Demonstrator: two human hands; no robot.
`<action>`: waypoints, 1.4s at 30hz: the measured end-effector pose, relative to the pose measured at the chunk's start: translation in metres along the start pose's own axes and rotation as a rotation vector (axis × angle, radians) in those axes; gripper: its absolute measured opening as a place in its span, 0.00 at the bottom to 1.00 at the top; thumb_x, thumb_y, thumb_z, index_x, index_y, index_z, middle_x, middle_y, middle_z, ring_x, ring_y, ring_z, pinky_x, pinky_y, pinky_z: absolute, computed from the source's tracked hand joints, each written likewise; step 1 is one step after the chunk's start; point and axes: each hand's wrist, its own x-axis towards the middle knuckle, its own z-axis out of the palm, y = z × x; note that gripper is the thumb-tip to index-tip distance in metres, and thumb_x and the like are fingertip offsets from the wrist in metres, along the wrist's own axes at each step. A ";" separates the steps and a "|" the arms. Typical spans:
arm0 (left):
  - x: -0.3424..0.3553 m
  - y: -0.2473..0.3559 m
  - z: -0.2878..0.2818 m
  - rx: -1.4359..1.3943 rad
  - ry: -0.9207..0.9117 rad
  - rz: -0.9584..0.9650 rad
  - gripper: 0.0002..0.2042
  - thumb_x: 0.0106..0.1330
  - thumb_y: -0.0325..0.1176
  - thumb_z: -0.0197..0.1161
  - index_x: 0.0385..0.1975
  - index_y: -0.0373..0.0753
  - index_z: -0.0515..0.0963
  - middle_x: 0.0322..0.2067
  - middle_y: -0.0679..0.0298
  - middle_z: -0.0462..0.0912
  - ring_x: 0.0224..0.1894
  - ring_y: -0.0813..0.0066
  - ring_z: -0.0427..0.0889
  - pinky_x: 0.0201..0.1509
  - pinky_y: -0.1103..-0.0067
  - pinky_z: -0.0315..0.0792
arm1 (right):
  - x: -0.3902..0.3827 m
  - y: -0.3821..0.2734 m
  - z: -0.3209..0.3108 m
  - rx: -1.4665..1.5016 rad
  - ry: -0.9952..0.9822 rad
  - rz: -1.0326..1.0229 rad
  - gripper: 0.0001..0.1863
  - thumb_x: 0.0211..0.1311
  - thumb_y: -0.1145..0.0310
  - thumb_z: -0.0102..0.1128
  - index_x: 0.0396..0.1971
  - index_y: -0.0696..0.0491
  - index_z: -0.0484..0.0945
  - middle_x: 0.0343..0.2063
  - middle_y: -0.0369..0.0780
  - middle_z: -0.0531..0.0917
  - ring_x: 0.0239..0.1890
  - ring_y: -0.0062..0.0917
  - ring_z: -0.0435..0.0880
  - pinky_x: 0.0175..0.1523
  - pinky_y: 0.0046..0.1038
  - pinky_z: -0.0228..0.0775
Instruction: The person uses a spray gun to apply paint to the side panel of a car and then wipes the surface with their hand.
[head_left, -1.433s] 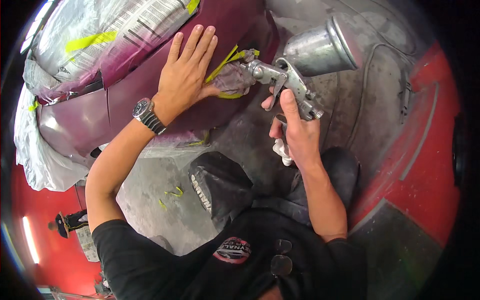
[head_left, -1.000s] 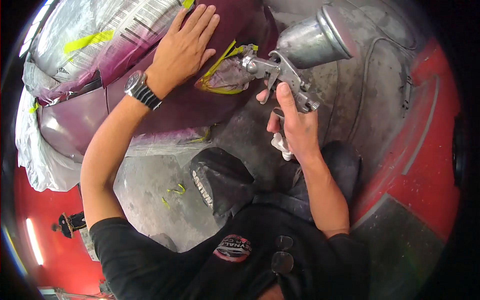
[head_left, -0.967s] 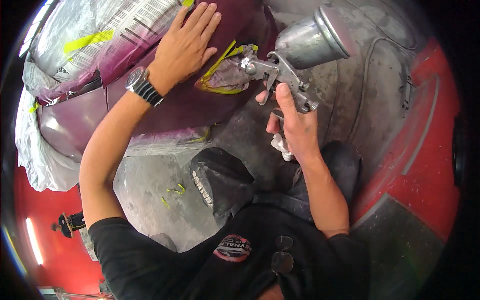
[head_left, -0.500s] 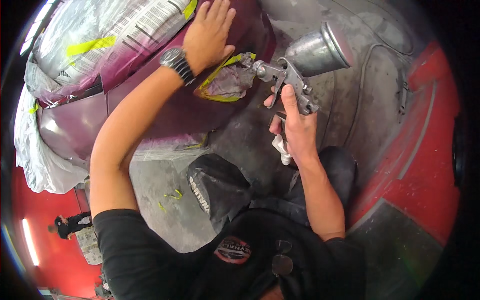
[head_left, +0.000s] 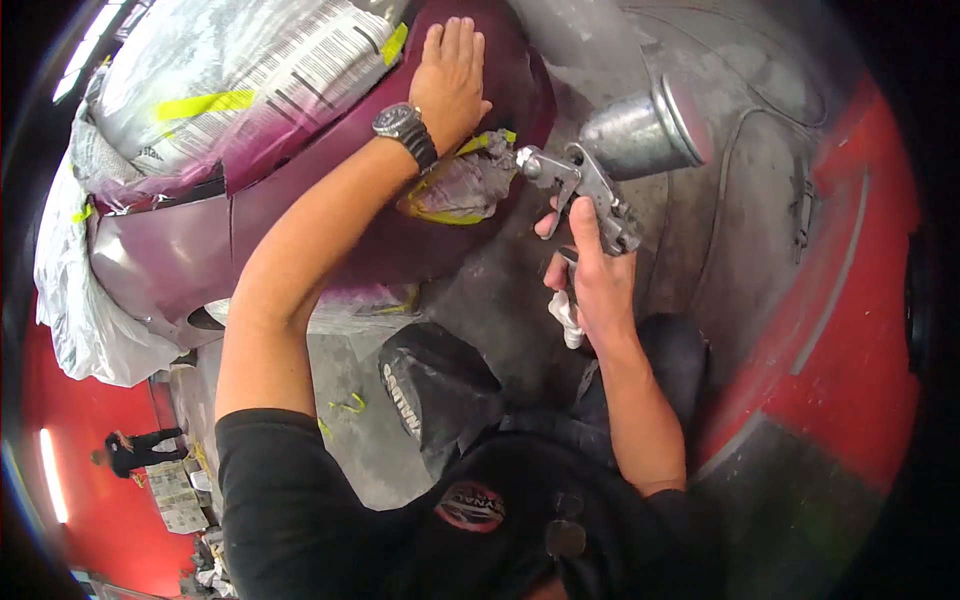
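My left hand (head_left: 449,85) lies flat, fingers stretched out, on the purple car body panel (head_left: 330,225), just above the masked light. That light is wrapped in crumpled covering (head_left: 468,185) edged with yellow tape. A metal spray gun (head_left: 590,195) with a silver paint cup (head_left: 645,133) is in my right hand (head_left: 603,285), which is closed round its handle. The thumb rests along the gun's back, and some fingers are near the trigger. The gun's nozzle points left at the masked light. White wrapping hangs at the lower end of the gun's handle.
Plastic sheeting and paper (head_left: 250,75) with yellow tape cover the car's upper part. A hose (head_left: 715,190) lies on the grey floor at right, beside a red wall (head_left: 850,300). Tape scraps (head_left: 350,404) lie on the floor. Another person (head_left: 135,452) stands far off at lower left.
My left hand has slid a little to the right along the panel, staying flat. The spray gun stays in my right hand, slightly lower in view. The view itself has shifted slightly.
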 end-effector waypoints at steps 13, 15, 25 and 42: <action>-0.155 -0.060 -0.042 -0.290 -0.007 0.023 0.39 0.62 0.45 0.64 0.70 0.31 0.59 0.73 0.48 0.55 0.76 0.53 0.53 0.76 0.61 0.50 | 0.006 -0.003 0.012 -0.044 -0.098 -0.078 0.23 0.75 0.51 0.52 0.49 0.57 0.78 0.33 0.40 0.85 0.14 0.17 0.72 0.18 0.21 0.62; -0.168 -0.061 -0.042 -0.309 -0.004 0.009 0.39 0.62 0.44 0.64 0.70 0.31 0.59 0.73 0.48 0.55 0.76 0.53 0.52 0.76 0.60 0.50 | 0.018 -0.012 0.024 -0.085 -0.122 -0.097 0.23 0.74 0.50 0.52 0.48 0.57 0.79 0.33 0.39 0.85 0.14 0.17 0.72 0.18 0.20 0.62; -0.139 -0.042 -0.035 -0.433 0.098 -0.037 0.39 0.61 0.44 0.66 0.68 0.30 0.60 0.71 0.47 0.57 0.74 0.50 0.55 0.76 0.58 0.48 | 0.080 -0.030 0.072 -0.204 -0.158 -0.278 0.23 0.71 0.47 0.57 0.41 0.55 0.80 0.27 0.37 0.83 0.12 0.16 0.72 0.16 0.20 0.61; -0.201 -0.087 -0.037 -0.483 0.028 -0.005 0.38 0.63 0.45 0.65 0.69 0.31 0.61 0.73 0.50 0.55 0.75 0.53 0.54 0.77 0.60 0.49 | 0.030 -0.007 0.097 -0.134 -0.349 -0.194 0.22 0.72 0.50 0.56 0.44 0.57 0.80 0.29 0.37 0.84 0.14 0.15 0.73 0.19 0.19 0.64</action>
